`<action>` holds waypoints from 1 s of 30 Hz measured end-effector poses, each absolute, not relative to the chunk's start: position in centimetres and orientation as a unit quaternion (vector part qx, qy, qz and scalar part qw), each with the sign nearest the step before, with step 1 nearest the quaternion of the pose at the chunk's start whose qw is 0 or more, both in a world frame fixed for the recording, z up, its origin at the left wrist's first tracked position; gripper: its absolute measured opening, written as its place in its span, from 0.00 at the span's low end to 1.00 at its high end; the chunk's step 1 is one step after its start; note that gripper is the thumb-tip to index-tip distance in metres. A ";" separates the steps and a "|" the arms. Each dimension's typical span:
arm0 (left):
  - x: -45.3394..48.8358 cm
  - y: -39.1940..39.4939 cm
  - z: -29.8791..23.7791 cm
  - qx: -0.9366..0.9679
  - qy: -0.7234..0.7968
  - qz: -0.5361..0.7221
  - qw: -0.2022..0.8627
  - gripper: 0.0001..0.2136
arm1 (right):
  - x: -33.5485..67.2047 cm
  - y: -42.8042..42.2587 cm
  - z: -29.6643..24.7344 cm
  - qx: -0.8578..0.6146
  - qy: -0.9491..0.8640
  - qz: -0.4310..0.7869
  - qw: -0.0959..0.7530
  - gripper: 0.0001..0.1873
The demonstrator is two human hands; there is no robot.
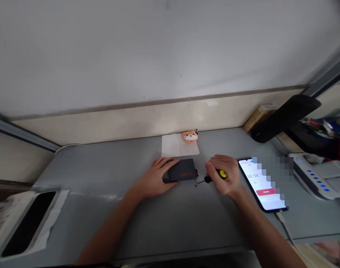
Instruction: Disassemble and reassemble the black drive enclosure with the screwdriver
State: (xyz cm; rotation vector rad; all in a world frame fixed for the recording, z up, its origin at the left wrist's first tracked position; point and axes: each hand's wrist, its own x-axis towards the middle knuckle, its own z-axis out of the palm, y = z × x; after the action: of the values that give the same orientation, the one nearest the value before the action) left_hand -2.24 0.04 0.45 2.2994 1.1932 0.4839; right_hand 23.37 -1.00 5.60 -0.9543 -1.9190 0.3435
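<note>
A dark rectangular box-like device [183, 169] lies flat on the grey table. Around its left end my left hand [158, 176] is closed, thumb and fingers on opposite long sides. Beside its right end, my right hand [222, 173] grips a screwdriver with a black and yellow handle [222, 174]. The thin shaft points left and down, its tip close to a tiny dark piece [196, 185], perhaps a screw, on the table. Whether the tip touches it I cannot tell. A small black part sticks out at the device's right end.
Behind the device, white paper [172, 145] carries an orange animal-faced case [190, 136]. A lit phone [261, 186] with a cable lies right of my right hand. Further right are a white power strip [312, 178] and a black cylinder [284, 117]. Another dark-screened phone [30, 223] lies far left.
</note>
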 end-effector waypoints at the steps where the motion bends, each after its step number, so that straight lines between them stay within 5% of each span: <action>1: -2.4 0.0 0.7 0.845 0.434 0.176 0.260 0.34 | 23.5 -1.0 5.7 -0.388 -0.782 0.140 0.467 0.27; 17: -3.2 0.5 1.8 0.811 0.462 0.311 0.181 0.14 | 19.9 -2.4 3.8 -0.309 -0.808 0.113 0.489 0.22; 22: -2.9 -0.3 2.9 0.815 0.458 0.250 0.251 0.11 | 20.6 -2.2 4.6 -0.335 -0.763 0.130 0.538 0.25; 30: -2.5 -1.0 3.1 0.822 0.450 0.171 0.305 0.18 | 20.2 -1.8 4.1 -0.363 -0.743 0.146 0.543 0.23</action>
State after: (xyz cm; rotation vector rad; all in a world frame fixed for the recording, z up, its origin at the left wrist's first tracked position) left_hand -2.52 -1.04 3.08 2.1761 1.1909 0.4523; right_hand 20.20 -1.77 4.06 -0.8609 -1.7630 0.3475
